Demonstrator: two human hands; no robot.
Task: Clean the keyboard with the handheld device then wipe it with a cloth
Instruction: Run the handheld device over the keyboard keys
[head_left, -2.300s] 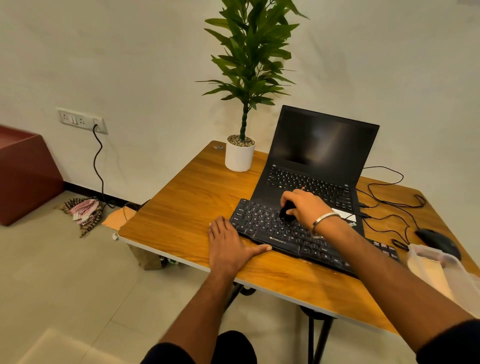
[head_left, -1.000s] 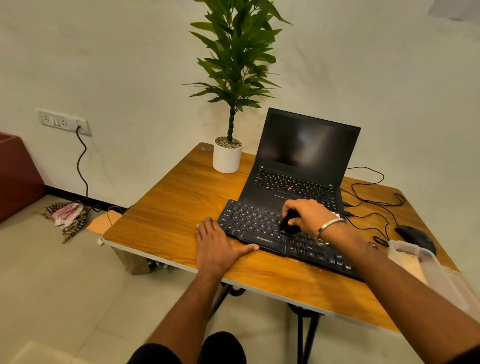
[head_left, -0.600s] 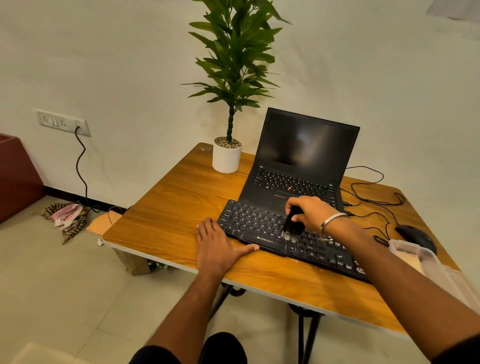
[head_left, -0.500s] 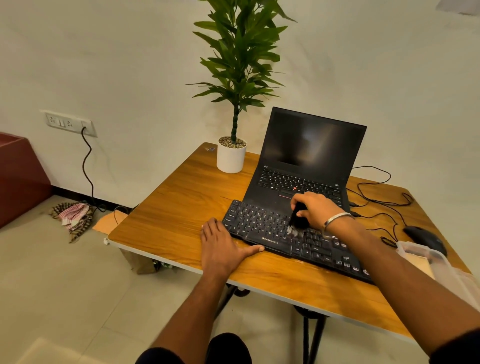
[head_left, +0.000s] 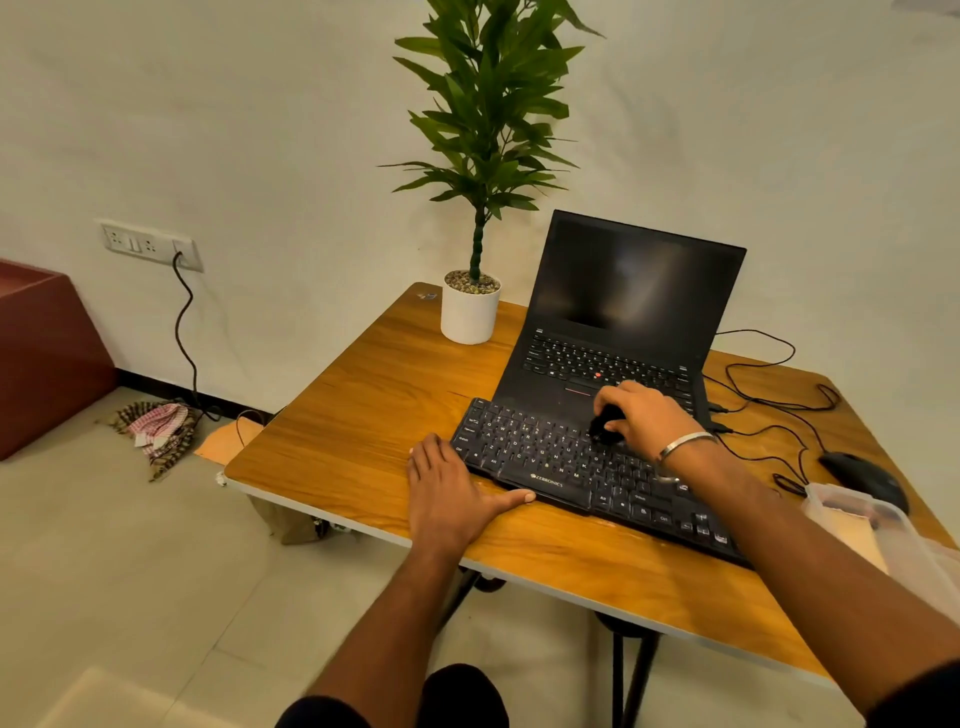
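Note:
A black external keyboard lies slanted on the wooden table, in front of an open laptop. My right hand grips a small black brush and holds it down on the upper middle keys. The brush is mostly hidden by my fingers. My left hand lies flat on the table at the keyboard's near left corner, thumb against its front edge. No cloth is seen on the table.
A black laptop stands open behind the keyboard. A potted plant sits at the back left. Cables, a black mouse and a clear plastic box are on the right. A checked rag lies on the floor.
My right hand has swept the brush back and forth over the keyboard's middle keys, now nearer the top row. My left hand has stayed in place. The view shifted slightly.

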